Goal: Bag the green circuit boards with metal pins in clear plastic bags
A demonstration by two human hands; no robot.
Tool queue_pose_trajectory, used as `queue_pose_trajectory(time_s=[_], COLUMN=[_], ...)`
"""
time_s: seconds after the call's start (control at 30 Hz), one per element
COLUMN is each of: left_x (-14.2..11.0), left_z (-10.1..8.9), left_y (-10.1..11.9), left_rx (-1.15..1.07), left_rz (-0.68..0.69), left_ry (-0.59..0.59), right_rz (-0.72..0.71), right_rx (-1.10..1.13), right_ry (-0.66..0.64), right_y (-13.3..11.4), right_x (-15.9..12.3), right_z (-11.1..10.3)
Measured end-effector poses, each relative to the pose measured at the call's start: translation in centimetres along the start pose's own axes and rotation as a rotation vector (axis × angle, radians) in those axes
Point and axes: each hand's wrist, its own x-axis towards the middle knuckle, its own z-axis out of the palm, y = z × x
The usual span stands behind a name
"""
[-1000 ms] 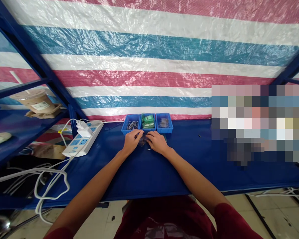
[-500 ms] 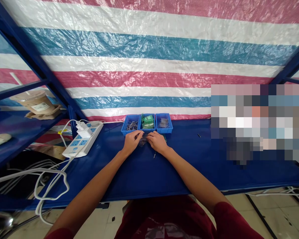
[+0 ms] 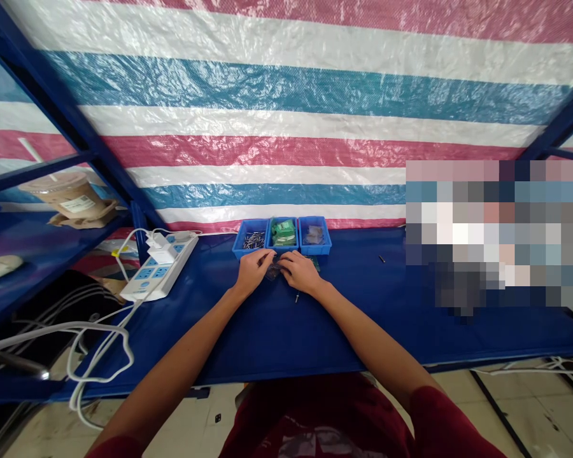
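Observation:
My left hand [image 3: 254,272] and my right hand [image 3: 302,272] are close together over the blue table, fingers pinched. Between them is a small see-through plastic piece [image 3: 272,272], partly hidden by the fingers, and both hands grip it. A thin metal-tipped rod [image 3: 297,297] sticks out below my right hand; its other end is hidden. Part of a green board [image 3: 314,259] shows on the table just behind my right hand. Behind the hands stand three blue bins: the left bin [image 3: 236,250] with dark and silver pin-like parts, the middle bin [image 3: 282,249] with green pieces, the right bin [image 3: 321,250] with clear pieces.
A white power strip [image 3: 162,270] with plugs and cables lies at the left. A lidded cup [image 3: 71,197] and a white mouse [image 3: 0,268] are on the left shelf [image 3: 33,235]. A small dark part [image 3: 382,259] lies to the right, before a blurred-out area.
My hands stay nearly in place around the clear plastic piece. The fingers of my right hand have shifted slightly, and more of the green board shows behind it.

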Motion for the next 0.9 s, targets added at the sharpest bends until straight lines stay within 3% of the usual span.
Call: queue_pose_trajectory(time_s=[0.37, 0.57, 0.77, 0.9], left_x=[-0.1, 0.1, 0.2, 0.0], left_z=[0.3, -0.3, -0.3, 0.0], left_y=[-0.5, 0.1, 0.1, -0.4], left_rx=[0.006, -0.058, -0.066, -0.086], left_rz=[-0.014, 0.025, 0.042, 0.079], left_ry=[-0.003, 0.029, -0.083, -0.090], right_rz=[-0.015, 0.074, 0.180, 0.153], right_rx=[0.030, 0.166, 0.308, 0.376], right_ry=[0.005, 0.252, 0.418, 0.507], right_y=[0.7, 0.5, 0.4, 0.0], right_x=[0.3, 0.1, -0.3, -0.5], right_z=[0.5, -0.1, -1.0, -1.4])
